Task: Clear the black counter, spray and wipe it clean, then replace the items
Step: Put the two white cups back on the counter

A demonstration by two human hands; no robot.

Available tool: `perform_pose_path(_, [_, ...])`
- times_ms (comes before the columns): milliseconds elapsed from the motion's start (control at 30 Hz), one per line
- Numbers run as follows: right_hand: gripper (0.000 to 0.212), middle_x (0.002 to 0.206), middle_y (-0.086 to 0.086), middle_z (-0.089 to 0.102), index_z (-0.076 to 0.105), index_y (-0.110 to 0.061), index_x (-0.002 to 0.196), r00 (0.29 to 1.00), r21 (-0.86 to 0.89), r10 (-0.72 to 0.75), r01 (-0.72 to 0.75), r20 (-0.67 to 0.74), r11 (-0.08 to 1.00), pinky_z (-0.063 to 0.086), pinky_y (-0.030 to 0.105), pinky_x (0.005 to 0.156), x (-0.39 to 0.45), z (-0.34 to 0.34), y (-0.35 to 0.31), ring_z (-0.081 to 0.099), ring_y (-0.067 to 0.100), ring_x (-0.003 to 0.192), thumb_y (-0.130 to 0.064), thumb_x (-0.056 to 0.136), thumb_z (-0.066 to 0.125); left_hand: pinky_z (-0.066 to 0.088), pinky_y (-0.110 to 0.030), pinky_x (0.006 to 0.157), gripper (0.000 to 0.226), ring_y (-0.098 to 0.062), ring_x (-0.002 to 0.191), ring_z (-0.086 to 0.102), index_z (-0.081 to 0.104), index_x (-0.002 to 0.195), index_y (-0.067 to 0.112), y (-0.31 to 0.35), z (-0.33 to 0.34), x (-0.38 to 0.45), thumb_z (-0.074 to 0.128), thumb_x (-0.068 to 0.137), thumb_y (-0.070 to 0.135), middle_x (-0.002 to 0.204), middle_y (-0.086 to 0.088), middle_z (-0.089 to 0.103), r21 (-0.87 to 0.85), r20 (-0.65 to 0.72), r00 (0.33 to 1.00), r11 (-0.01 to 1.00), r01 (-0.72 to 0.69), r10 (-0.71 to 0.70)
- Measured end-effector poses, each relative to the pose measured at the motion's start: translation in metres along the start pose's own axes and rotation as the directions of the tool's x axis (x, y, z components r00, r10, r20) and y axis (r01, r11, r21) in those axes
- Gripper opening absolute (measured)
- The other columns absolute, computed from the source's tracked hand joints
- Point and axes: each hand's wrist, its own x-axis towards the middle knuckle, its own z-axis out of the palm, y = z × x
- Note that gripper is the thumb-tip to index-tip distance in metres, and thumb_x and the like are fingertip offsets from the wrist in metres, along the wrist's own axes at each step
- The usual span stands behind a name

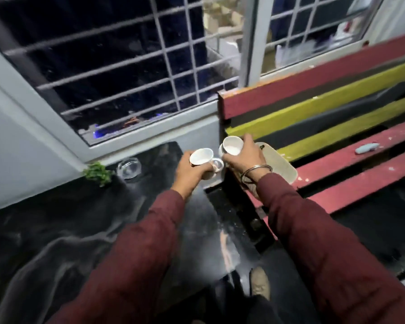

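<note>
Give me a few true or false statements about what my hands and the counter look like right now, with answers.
1. Each hand holds a white cup. True: left hand grips one cup, right hand the other cup.
2. The glass ashtray is on the bench. False: it sits on the black counter.
3. A small green plant stands beside the ashtray. True.
4. The bench slats are blue and white. False: red and yellow.

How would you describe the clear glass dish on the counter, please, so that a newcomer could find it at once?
Start at the barred window and drop to the black counter beneath its sill. Near the counter's far edge, just right of the small green leafy plant, sits the round clear glass dish. Unlike the white cups held in both hands nearby, it is transparent, low, and untouched.
</note>
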Motion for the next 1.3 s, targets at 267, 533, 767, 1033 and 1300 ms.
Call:
perform_pose_path(267, [0.065, 0.107, 0.005, 0.063, 0.047, -0.026, 0.117, 0.955, 0.072, -0.185, 0.173, 0.232, 0.982, 0.05, 0.036, 0.082, -0.007, 0.082, -0.122, 0.058, 0.026, 0.095, -0.044, 0.062, 0.078, 0.055, -0.018, 0.065, 0.049, -0.007, 0.085, 0.06, 0.055, 0.111, 0.019, 0.025, -0.152, -0.016, 0.077, 0.077, -0.008, 0.1, 0.003, 0.063, 0.058, -0.152, 0.986, 0.996, -0.064, 0.072])
perform_pose_path(533, [0.051, 0.104, 0.01, 0.064, 0.05, -0.018, 0.112, 0.853, 0.297, -0.245, 0.111, 0.461, 0.948, 0.051, 0.032, 0.073, -0.025, 0.187, -0.214, 0.062, 0.026, 0.086, -0.029, 0.07, 0.077, 0.045, -0.055, 0.103, 0.061, -0.037, 0.097, 0.062, 0.066, 0.109, -0.001, 0.014, -0.274, -0.047, 0.059, 0.049, 0.006, 0.105, -0.022, 0.064, -0.615, -0.288, 0.939, 0.788, -0.029, -0.19])
perform_pose_path(767, [0.056, 0.107, 0.008, 0.064, 0.05, -0.021, 0.115, 0.817, 0.213, -0.282, 0.199, 0.504, 0.957, 0.049, 0.031, 0.079, -0.069, 0.287, -0.282, 0.06, 0.026, 0.093, -0.036, 0.068, 0.078, 0.055, -0.04, 0.086, 0.029, -0.026, 0.087, 0.06, 0.079, 0.085, 0.005, -0.034, -0.388, -0.073, 0.05, 0.084, 0.0, 0.086, -0.015, 0.069, -0.65, -0.336, 0.933, 0.748, -0.132, -0.128])
perform_pose_path(1033, [0.063, 0.102, 0.005, 0.061, 0.048, -0.016, 0.12, 0.853, 0.088, -0.253, 0.239, 0.457, 0.967, 0.041, 0.026, 0.075, -0.132, 0.4, -0.341, 0.06, 0.025, 0.094, -0.036, 0.07, 0.08, 0.053, -0.021, 0.081, 0.06, -0.009, 0.091, 0.064, 0.061, 0.105, 0.021, -0.103, -0.561, -0.073, 0.091, 0.059, -0.003, 0.102, 0.0, 0.069, -0.096, -0.401, 0.916, 0.994, -0.059, 0.016])
perform_pose_path(1300, [0.064, 0.107, 0.009, 0.066, 0.047, -0.019, 0.12, 0.88, -0.03, -0.185, 0.22, 0.437, 0.975, 0.047, 0.028, 0.078, -0.159, 0.488, -0.361, 0.063, 0.029, 0.098, -0.046, 0.07, 0.077, 0.049, -0.02, 0.08, 0.066, -0.011, 0.09, 0.061, 0.062, 0.114, 0.02, -0.15, -0.652, -0.039, 0.089, 0.062, -0.01, 0.102, 0.003, 0.067, 0.206, -0.303, 0.952, 0.978, 0.024, 0.041])
